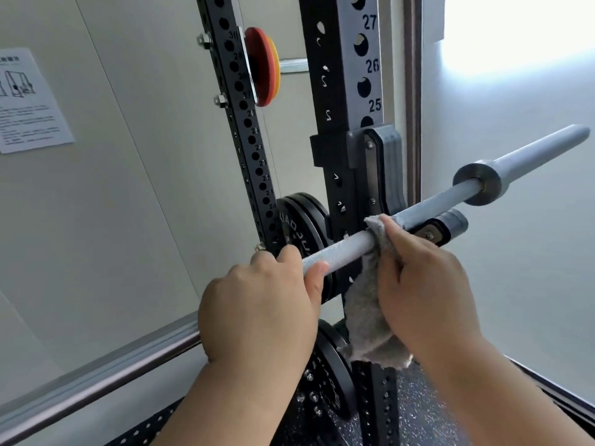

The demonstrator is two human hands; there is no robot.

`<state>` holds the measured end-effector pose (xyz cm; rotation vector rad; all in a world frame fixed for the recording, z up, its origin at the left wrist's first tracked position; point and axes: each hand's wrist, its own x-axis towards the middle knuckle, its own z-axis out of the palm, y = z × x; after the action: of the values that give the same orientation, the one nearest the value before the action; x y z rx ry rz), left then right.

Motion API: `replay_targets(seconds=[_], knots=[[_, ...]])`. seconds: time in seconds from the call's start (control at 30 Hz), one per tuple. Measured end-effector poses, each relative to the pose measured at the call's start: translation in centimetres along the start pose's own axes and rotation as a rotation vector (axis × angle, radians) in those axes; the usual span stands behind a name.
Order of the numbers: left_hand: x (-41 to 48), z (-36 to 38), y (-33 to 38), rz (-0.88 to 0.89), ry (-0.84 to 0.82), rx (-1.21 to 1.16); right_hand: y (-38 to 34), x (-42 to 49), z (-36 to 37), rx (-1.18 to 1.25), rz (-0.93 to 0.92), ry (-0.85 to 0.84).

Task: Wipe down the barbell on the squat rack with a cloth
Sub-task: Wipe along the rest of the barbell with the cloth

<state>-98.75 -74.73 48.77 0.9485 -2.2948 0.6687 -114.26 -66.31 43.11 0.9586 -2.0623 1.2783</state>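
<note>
Head view: my left grip [260,304] curls round the barbell [431,206], which lies in the squat rack's [341,91] hook. My right grip [425,281] wraps the cloth [367,317] around its shaft. I judge wiping underway, with the outer sleeve [541,146] probably still to do.

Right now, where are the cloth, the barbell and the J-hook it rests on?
cloth [365,317]: head view, its hanging lower part.
barbell [341,250]: head view, bare shaft just left of the cloth.
J-hook [391,162]: head view, its tall grey back pad.
</note>
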Motion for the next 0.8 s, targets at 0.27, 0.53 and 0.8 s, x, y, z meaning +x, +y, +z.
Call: replay_targets(seconds=[0.27,0.53,0.8], knots=[[1.4,1.2,2.2,0.065,-0.007,-0.115,-0.2,1.2,-1.5,-0.022,0.053,-0.085],[2.2,1.5,3.2,0.067,-0.118,-0.14,-1.2,1.2,-2.3,-0.091,-0.092,-0.192],[3.4,1.0,4.3,-0.056,-0.201,-0.025,-0.6,1.9,-2.9,-0.245,-0.123,-0.367]])
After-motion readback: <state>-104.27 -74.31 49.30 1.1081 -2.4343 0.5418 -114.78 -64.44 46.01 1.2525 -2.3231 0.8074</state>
